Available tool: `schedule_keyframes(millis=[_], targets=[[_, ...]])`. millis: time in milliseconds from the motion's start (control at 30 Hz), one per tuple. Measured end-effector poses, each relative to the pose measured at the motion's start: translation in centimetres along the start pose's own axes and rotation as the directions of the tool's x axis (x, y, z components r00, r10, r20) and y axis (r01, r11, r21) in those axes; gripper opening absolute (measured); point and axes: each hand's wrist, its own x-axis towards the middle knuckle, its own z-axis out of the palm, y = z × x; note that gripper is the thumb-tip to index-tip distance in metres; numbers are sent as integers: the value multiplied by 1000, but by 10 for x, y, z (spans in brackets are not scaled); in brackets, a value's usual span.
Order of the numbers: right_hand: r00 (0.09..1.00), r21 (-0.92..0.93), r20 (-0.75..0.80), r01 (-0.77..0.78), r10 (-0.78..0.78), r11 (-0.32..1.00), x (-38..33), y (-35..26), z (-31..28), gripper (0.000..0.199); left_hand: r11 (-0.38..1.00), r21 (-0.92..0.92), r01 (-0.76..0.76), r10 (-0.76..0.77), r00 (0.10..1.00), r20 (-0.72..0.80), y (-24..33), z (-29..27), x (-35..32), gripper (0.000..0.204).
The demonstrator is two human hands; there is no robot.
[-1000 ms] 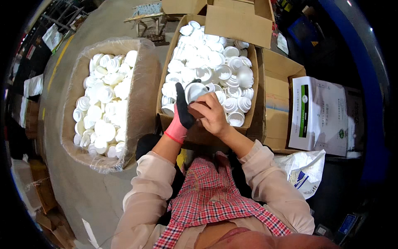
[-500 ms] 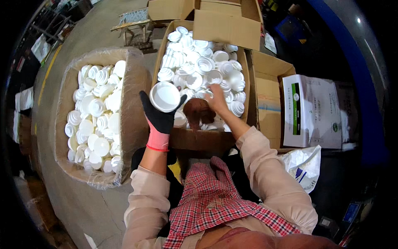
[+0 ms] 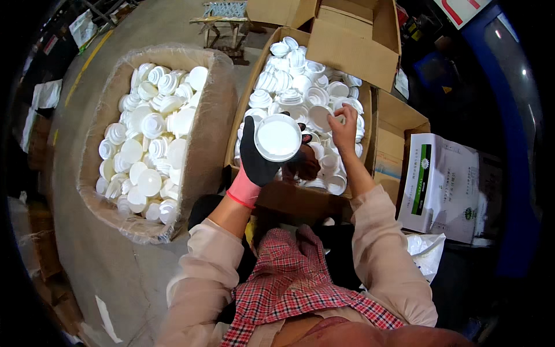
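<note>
Lined box [image 3: 211, 144] of caps left; open carton [image 3: 370, 121] of caps right of it; printed box [image 3: 442, 185] farther right; all on floor [image 3: 115, 272].

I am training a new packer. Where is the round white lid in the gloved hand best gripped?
By its raised outer rim, fingers coming from behind and below. The white lid is a shallow disc facing up, and the left hand already cups it that way, leaving its flat face bare.

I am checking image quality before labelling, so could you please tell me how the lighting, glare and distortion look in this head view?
Head view: strong fisheye bend with a black rim; bright white caps in the left box nearly wash out; the cap in the gloved left hand is evenly lit and sharp; the right hand is slightly soft; the right side falls into deep shadow.
</note>
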Motion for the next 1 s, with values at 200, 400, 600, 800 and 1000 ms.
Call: schedule_keyframes(millis=[200,400,600,800,1000], targets=[[775,720,628,-545,-69,430,-48,-94,-52,46,870,483,-103,136,990,-34,-21,15,-1,69],[894,808,447,-395,-17,438,-58,-73,-65,73,-157,957,-242,371,884,285,-27,40,0,44],[884,850,464,-429,-51,307,-63,-91,-76,74,-169,976,-139,414,888,199,-32,47,0,45],[816,476,352,266,-459,838,-64,-118,-74,58,957,281,-76,117,984,-134,-44,28,2,60],[774,160,253,559,-581,814,-75,-139,-69,62,777,625,-79,196,973,-121,-48,4,1,55]])
